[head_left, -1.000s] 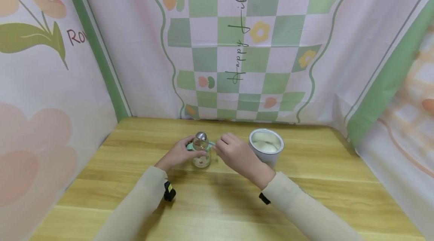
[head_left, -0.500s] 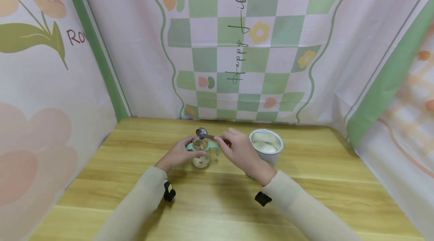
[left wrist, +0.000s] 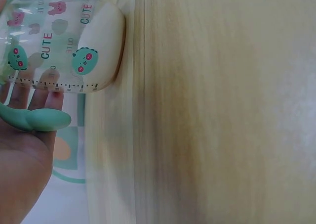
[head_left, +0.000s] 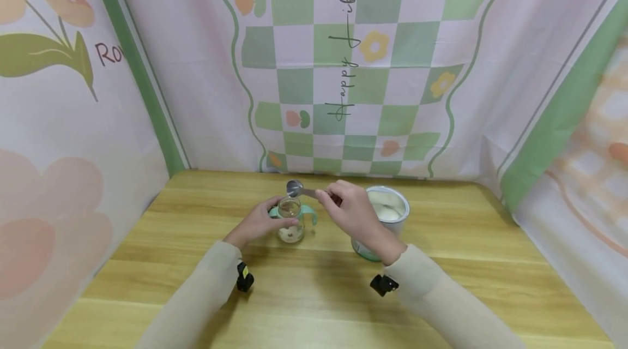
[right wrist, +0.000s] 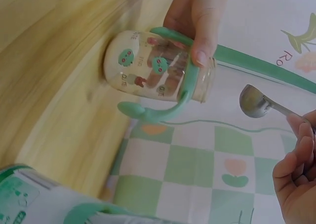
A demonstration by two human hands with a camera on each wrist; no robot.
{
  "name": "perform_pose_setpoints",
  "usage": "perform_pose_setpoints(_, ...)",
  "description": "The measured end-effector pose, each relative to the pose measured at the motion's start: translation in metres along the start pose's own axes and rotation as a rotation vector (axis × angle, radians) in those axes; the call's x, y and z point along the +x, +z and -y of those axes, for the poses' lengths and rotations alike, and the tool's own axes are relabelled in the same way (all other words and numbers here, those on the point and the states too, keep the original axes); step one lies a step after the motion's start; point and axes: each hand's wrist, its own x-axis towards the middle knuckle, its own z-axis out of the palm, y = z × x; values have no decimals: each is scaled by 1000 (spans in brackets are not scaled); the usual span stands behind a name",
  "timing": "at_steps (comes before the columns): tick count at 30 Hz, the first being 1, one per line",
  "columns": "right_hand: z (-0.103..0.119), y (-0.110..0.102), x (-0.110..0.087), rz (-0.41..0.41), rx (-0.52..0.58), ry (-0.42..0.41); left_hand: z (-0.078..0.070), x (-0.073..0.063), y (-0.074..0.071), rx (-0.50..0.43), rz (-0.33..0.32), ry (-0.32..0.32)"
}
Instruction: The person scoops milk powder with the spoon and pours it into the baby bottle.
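My left hand [head_left: 259,222] grips a clear baby bottle [head_left: 291,233] that stands uncapped on the table. It has a green collar with two handles, and cream-coloured powder lies in its bottom, seen in the left wrist view through the printed wall [left wrist: 59,41]. In my right hand [head_left: 350,208] is the handle of a metal measuring spoon [head_left: 295,188]. The spoon's round bowl is held just above and behind the bottle mouth, and bare metal shows inside it. The right wrist view has the spoon [right wrist: 254,103] apart from the bottle's neck [right wrist: 203,83].
A tall tin [head_left: 398,224] with pale powder [head_left: 387,211] inside stands right of the bottle, partly behind my right hand and wrist. Wooden table [head_left: 304,305] spreads in front. Behind it hangs a green-and-white checked curtain [head_left: 333,82].
The spoon was tipped bowl-down over the bottle mouth; it has turned bowl-up and risen slightly. My right hand moved a little up and right. The left hand and bottle stay put.
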Motion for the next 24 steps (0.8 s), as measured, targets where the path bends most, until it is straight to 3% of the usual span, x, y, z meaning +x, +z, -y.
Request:
perform_pose_setpoints(17, -11, -33, -10, -61, -80, -15, -1, 0, -2, 18, 18, 2)
perform_pose_setpoints(24, -21, -53, -15, -75, -120, -13, -4, 2, -4, 87, 33, 49)
